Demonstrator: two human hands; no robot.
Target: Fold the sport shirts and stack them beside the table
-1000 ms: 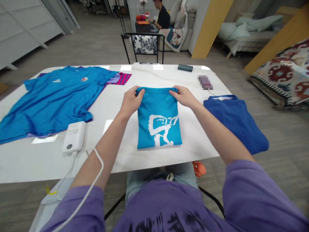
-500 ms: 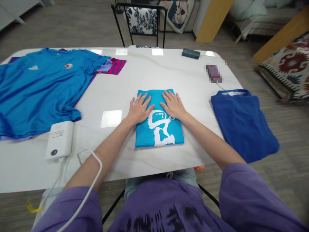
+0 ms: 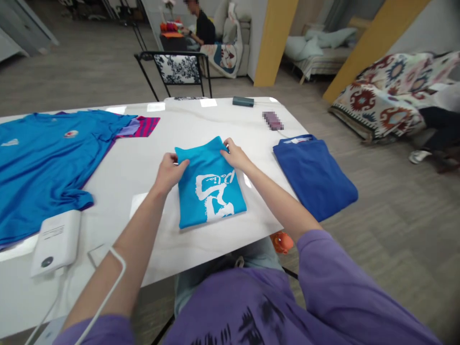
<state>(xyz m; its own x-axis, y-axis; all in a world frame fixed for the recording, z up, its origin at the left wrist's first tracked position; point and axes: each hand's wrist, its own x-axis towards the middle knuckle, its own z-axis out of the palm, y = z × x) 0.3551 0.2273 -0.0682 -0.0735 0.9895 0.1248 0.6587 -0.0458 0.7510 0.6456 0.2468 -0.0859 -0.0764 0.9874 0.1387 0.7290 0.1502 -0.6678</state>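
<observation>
A folded turquoise T-shirt (image 3: 210, 189) with a white print lies on the white table (image 3: 201, 120) in front of me. My left hand (image 3: 168, 173) grips its far left edge, fingers curled around the cloth. My right hand (image 3: 235, 154) pinches its far right corner. The far edge of the shirt is slightly raised off the table between the two hands.
A folded dark blue shirt (image 3: 312, 175) lies to the right at the table's edge. A spread blue jersey (image 3: 46, 160) covers the left side over a striped garment (image 3: 143, 127). A white power bank (image 3: 55, 242) with cable sits near left. A chair (image 3: 178, 69) and a seated person (image 3: 203, 28) are beyond.
My hands went from gripping the shirt's top edge, to pressing flat on it, to gripping the far edge again. The camera view swung to the right.
</observation>
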